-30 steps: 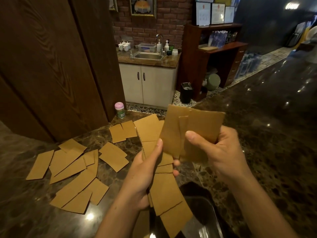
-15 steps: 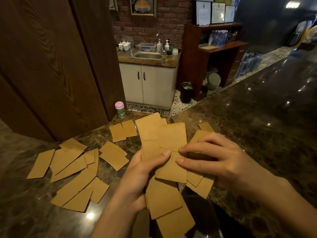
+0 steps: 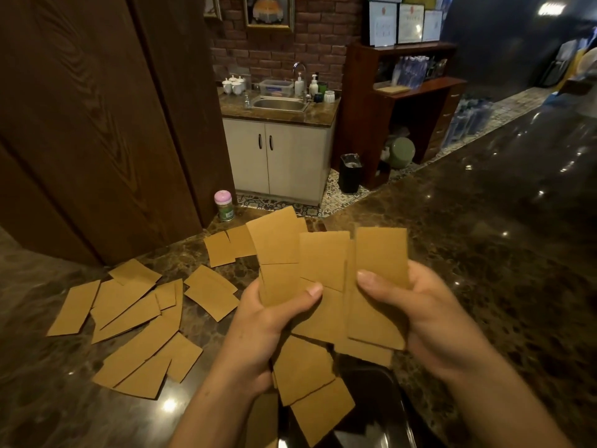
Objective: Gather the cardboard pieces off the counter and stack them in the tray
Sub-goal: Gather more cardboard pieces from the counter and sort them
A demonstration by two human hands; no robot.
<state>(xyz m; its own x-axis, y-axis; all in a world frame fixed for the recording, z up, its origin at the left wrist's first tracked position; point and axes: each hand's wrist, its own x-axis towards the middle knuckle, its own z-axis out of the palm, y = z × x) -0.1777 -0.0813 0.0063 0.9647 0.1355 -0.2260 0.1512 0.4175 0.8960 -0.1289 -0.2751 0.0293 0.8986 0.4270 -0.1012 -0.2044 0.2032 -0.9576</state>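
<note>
Obs: left hand (image 3: 268, 321) grips a splayed fan (image 3: 281, 279) of cardboard pieces, thumb across the front. The right hand (image 3: 429, 318) pinches a second, smaller bundle (image 3: 381, 253), thumb on its face. Both are held above the counter (image 3: 484, 253); their edges meet in the middle, touching or overlapping, cannot tell which

Risks (judged):
- The fan is ragged and its lower pieces hang below the left palm with little holding them. Easing the thumb to square up would likely drop some, possibly outside the tray (image 3: 397, 392)
- Merging two uneven bundles: corners may catch and push pieces out sideways
- The loose pieces (image 3: 129, 318) lie flat and overlapped on glossy stone to the left, probably awkward to lift with full hands

Containers: one dark tray at the near edge, under the fan. What shows of it looks bare; most is hidden, so contents uncertain
</note>
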